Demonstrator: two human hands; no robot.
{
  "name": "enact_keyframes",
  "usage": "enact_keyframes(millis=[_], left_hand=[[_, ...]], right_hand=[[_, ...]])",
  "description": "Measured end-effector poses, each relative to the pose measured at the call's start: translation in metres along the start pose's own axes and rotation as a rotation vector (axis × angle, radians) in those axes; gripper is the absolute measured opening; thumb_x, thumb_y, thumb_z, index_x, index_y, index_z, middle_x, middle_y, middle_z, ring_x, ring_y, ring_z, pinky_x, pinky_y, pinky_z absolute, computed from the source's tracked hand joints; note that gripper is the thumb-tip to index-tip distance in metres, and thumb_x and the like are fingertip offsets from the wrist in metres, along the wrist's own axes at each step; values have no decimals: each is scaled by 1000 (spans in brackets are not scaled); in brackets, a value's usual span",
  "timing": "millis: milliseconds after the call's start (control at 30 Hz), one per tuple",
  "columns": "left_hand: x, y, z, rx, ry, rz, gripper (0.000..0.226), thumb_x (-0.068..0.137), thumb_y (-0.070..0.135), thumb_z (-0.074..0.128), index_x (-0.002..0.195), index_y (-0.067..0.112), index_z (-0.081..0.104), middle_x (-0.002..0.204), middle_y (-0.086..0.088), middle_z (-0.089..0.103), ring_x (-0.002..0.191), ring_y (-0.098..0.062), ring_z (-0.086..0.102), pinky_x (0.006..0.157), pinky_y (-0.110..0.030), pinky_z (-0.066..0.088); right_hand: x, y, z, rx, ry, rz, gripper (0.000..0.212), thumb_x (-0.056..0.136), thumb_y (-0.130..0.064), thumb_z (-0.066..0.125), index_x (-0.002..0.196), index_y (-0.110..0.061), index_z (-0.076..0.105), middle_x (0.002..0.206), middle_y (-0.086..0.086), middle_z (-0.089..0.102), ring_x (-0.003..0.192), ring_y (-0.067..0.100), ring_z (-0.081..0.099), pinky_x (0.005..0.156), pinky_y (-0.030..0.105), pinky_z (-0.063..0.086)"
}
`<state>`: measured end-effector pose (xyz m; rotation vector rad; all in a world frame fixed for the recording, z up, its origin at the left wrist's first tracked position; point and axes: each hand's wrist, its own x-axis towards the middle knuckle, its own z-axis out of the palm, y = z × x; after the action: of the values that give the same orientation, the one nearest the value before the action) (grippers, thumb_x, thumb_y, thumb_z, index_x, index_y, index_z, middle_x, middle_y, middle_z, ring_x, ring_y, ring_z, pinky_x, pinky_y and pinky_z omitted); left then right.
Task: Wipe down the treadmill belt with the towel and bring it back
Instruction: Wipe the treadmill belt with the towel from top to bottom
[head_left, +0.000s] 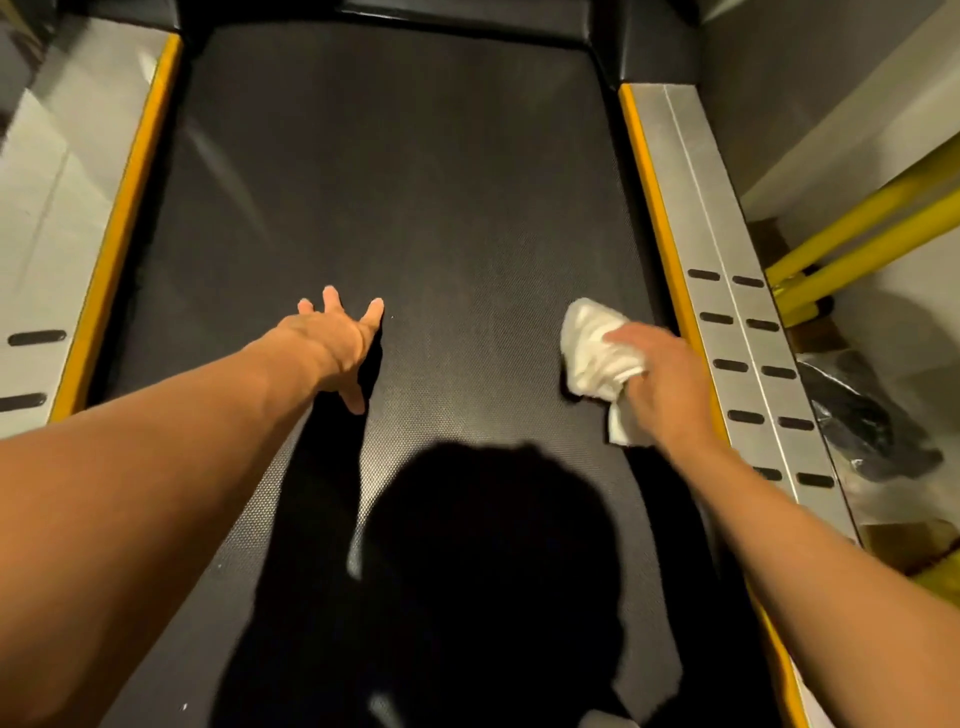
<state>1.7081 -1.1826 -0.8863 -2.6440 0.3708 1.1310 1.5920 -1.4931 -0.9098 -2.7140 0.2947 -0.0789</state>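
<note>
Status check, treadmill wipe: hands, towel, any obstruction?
Left hand open, fingers spread on the belt. Right hand grips the towel, on the belt by the right yellow edge strip. Only a shadow across the near belt.

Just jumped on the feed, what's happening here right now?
A person is bent over the treadmill belt, wiping it. The right hand grips a bunched white towel and presses it on the belt close to the yellow strip on the right edge. The left hand, fingers spread, appears to brace flat on the belt's middle. The towel is at the belt, not yet brought back.
</note>
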Motion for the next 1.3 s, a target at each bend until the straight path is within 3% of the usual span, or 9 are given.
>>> enact_keyframes(millis=[100, 200, 333, 500, 700, 867, 1067, 1200, 1300], left_hand=[[0, -3, 3, 14, 19, 13, 131, 67, 47, 82, 150, 33, -18, 158, -19, -14, 146, -43, 2, 112, -58, 27], [1, -5, 2, 42, 45, 35, 130, 67, 48, 82, 151, 32, -16, 158, -21, -11, 145, -45, 7, 111, -57, 30], [-1, -3, 4, 44, 54, 54, 126, 69, 46, 82, 152, 31, -12, 159, -20, -8, 145, -44, 10, 110, -57, 32], [-2, -11, 10, 25, 94, 105, 120, 71, 45, 81, 153, 34, -6, 160, -17, -4, 145, -42, 14, 111, -55, 32], [-16, -36, 14, -114, 106, 175, 107, 72, 32, 82, 154, 27, 15, 161, -12, 7, 143, -32, 28, 113, -40, 33], [-27, -72, 39, -55, 116, 101, 103, 76, 30, 80, 154, 25, 13, 161, -15, 4, 143, -35, 25, 113, -41, 31], [-39, -98, 58, -46, 47, 13, 110, 77, 34, 78, 154, 27, 1, 162, -11, -5, 146, -34, 18, 113, -41, 29], [-41, -103, 72, -77, 36, 19, 116, 77, 31, 79, 153, 29, -7, 161, -8, -14, 148, -31, 6, 115, -44, 26], [-44, -105, 71, -44, 78, 9, 115, 75, 41, 79, 153, 34, -5, 162, -4, -10, 148, -29, 11, 114, -44, 31]], right_hand=[[13, 22, -7, -157, 80, 257, 22, 78, 5, 48, 91, -3, 64, 95, 19, 64, 90, 39, 58, 67, 28, 33], [-14, -6, 7, -144, -31, 76, 15, 68, 4, 46, 70, -10, 51, 76, 9, 56, 75, 36, 54, 59, 29, 24], [-37, -29, 10, 116, -127, -201, 35, 69, -13, 50, 97, -15, 72, 99, -1, 67, 93, 13, 56, 79, 15, 38], [-3, -21, 25, -119, 33, 185, 15, 75, 4, 52, 85, -6, 57, 96, 16, 55, 89, 35, 51, 65, 31, 31], [-42, -104, 44, -15, -482, -422, 28, 70, -26, 47, 85, -18, 69, 83, 10, 64, 80, 34, 61, 60, 31, 38], [3, -85, 46, -22, -74, 31, 18, 76, -4, 46, 87, -12, 58, 98, 13, 55, 90, 35, 53, 65, 35, 40], [-49, -126, 77, 96, -439, -522, 30, 77, -21, 53, 105, -30, 59, 90, -3, 58, 91, 24, 57, 71, 29, 39], [7, -141, 70, 46, -172, -273, 31, 76, -4, 51, 97, -21, 66, 95, 7, 56, 90, 29, 53, 67, 32, 40], [-7, -153, 75, -49, -277, -274, 28, 81, -10, 51, 107, -17, 60, 108, 7, 49, 98, 31, 47, 64, 33, 35]])
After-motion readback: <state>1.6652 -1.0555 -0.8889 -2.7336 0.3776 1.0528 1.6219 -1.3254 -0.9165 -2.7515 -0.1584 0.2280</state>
